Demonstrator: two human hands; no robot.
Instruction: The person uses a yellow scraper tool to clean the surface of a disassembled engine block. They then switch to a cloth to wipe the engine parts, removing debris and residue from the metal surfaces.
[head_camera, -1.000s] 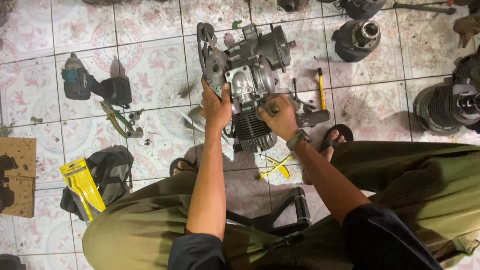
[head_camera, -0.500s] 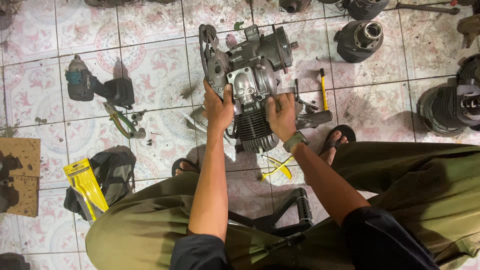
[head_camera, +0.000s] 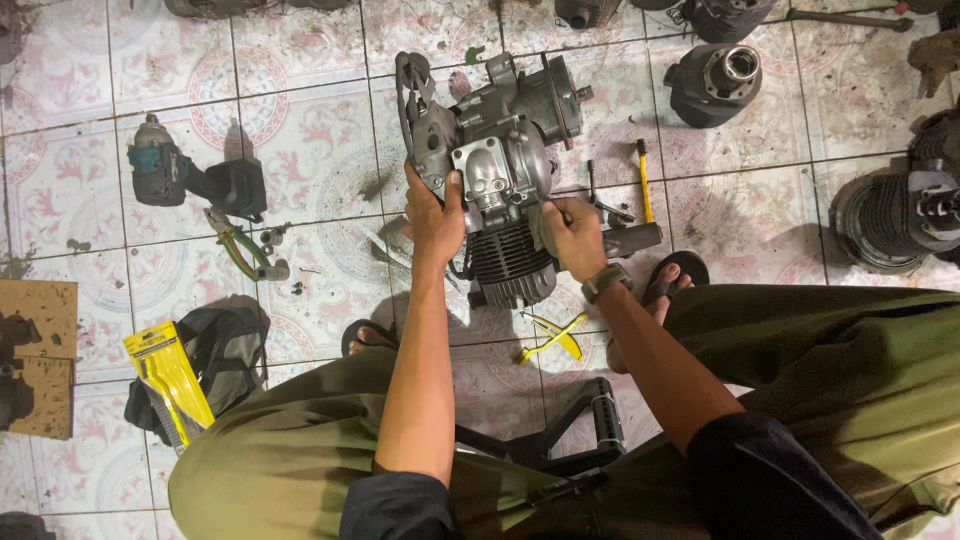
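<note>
Grey cast-metal motorcycle engine (head_camera: 495, 175) stood on the tiled floor (head_camera: 300, 140), just ahead of the knees: smooth rounded casing at the upper end, dull and oil-stained, dark ribbed cylinder fins at the lower end nearest the body. Left hand (head_camera: 433, 215) clamped against the engine's left flank, thumb hooked over the grey cover, arm held straight down from the shoulder. Right hand (head_camera: 572, 235) closed round the right side of the finned part, fingers curled tight, wrist bent inward with a watch band just behind it; whether anything small was pinched inside, impossible to tell. Both forearms bare, dark sleeves at the elbows, olive trousers spread over the squatting legs.

Floor of glossy white tiles with a faded pink floral pattern, grimy at the joints. To the left, a teal and black cordless impact wrench (head_camera: 190, 175) lying on its side, green-handled pliers (head_camera: 240, 250) just beside it, a yellow packet (head_camera: 168, 380) against a dark bag. Yellow-handled screwdriver (head_camera: 643, 180) right of the engine. Farther right, a black finned cylinder (head_camera: 715, 85) and another engine part (head_camera: 900, 210), well apart.
</note>
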